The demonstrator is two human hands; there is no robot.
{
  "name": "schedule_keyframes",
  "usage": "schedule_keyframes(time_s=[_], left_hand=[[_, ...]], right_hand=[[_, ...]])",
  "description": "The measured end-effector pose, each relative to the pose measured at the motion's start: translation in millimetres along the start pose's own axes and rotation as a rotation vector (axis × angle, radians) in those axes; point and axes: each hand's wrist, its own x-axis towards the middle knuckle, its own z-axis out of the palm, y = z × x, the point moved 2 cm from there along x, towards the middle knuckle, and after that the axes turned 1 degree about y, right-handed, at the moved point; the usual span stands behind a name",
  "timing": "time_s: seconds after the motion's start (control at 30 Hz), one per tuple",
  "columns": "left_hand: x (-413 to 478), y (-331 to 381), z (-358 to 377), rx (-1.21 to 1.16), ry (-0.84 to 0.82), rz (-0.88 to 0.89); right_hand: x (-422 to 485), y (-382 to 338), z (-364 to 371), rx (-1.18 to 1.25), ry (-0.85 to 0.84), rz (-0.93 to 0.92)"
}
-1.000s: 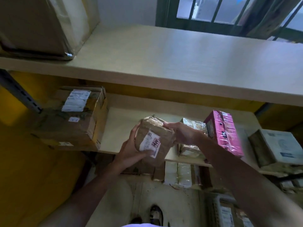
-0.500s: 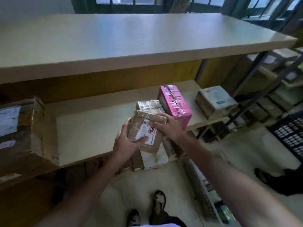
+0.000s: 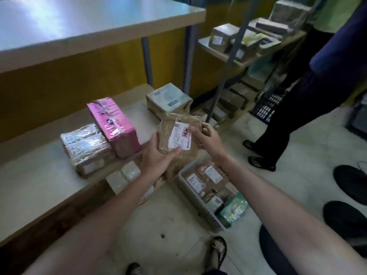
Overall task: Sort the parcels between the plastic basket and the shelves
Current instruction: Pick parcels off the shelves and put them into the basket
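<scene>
We hold a small brown parcel [image 3: 179,135] in both hands, up in the air over the front edge of the shelf [image 3: 39,171] and above the floor, label facing us. Our left hand [image 3: 156,157] cups its lower left corner from beneath with the thumb laid across the face, and our right hand [image 3: 208,135] pinches its right edge. The main risk, as we judge it, is a slip: the wrapping looks glossy with tape, and if either hand lets go early the parcel could drop onto the full plastic basket [image 3: 200,207] on the floor below. Setting it on the shelf carries another hazard, since the pink box [image 3: 115,126] and the taped bundle [image 3: 85,147] already sit at the edge and could be nudged off.
</scene>
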Motion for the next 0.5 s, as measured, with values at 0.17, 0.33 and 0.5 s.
schedule_keyframes(time_s=[0.17, 0.33, 0.5], left_hand=[[3, 14, 113, 0.027, -0.059, -0.103], [12, 20, 221, 0.043, -0.105, -0.136], [0, -7, 295, 0.104, -0.172, -0.188]], right_hand=[[14, 27, -98, -0.077, -0.079, 0.117], [40, 59, -186, -0.070, -0.069, 0.173], [51, 130, -232, -0.051, 0.044, 0.284]])
